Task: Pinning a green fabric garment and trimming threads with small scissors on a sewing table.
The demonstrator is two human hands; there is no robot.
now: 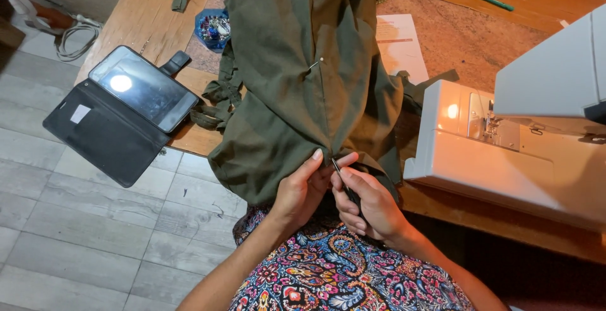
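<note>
Wooden tabletop (148, 8) carries olive garment (303, 84), draped over its near edge. Left hand (302, 190) pinches the hem; right hand (372, 205) grips a thin metal tool (339, 175). Keep fabric taut, strokes short.

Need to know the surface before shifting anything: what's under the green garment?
The green garment lies on the wooden table, overhanging its edge. It partly covers a sheet of paper; anything else beneath is hidden.
</note>
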